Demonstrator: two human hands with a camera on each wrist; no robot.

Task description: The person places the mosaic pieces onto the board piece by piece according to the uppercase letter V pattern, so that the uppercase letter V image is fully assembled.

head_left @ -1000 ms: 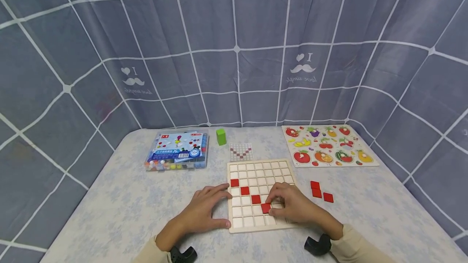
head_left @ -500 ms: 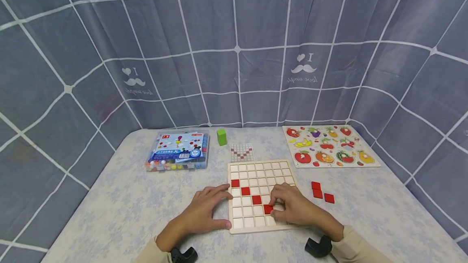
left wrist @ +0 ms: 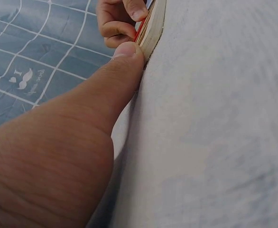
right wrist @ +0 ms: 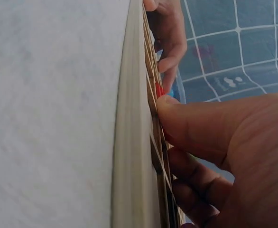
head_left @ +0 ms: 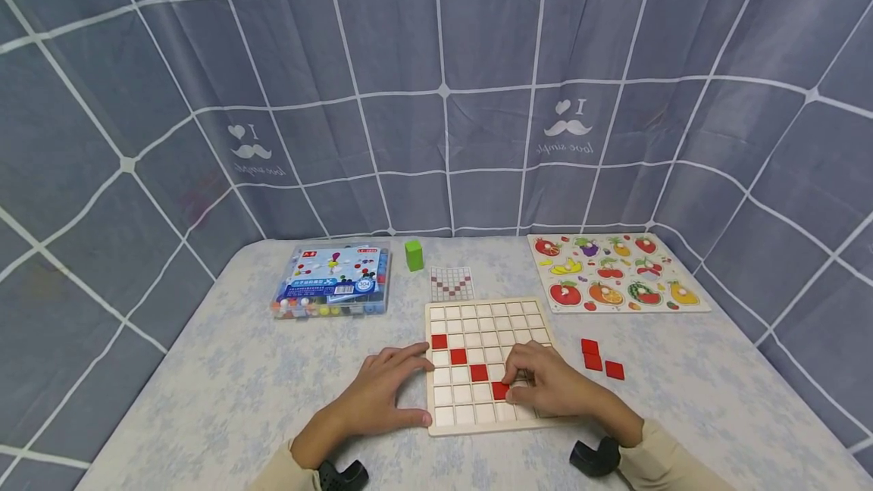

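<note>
- The lowest red tile (head_left: pixel 500 391), in the near middle of the board (head_left: pixel 477 428), is pinched at its right edge by the right hand (head_left: pixel 549 381); whether it lies flat cannot be told. It could be left tilted if pressed off-centre.
- The board's left edge is touched by the spread fingers of the left hand (head_left: pixel 378 392), well apart from the right. If pushed unevenly, the board could be skewed.
- By such a jolt, the three other red tiles (head_left: pixel 458 356), diagonally placed on the board, could be unseated.
- Loose tiles (head_left: pixel 592 362) right of the board could be scattered if brushed.
- Cells could be miscounted, since the pattern card (head_left: pixel 452 284) beyond the board is small.
</note>
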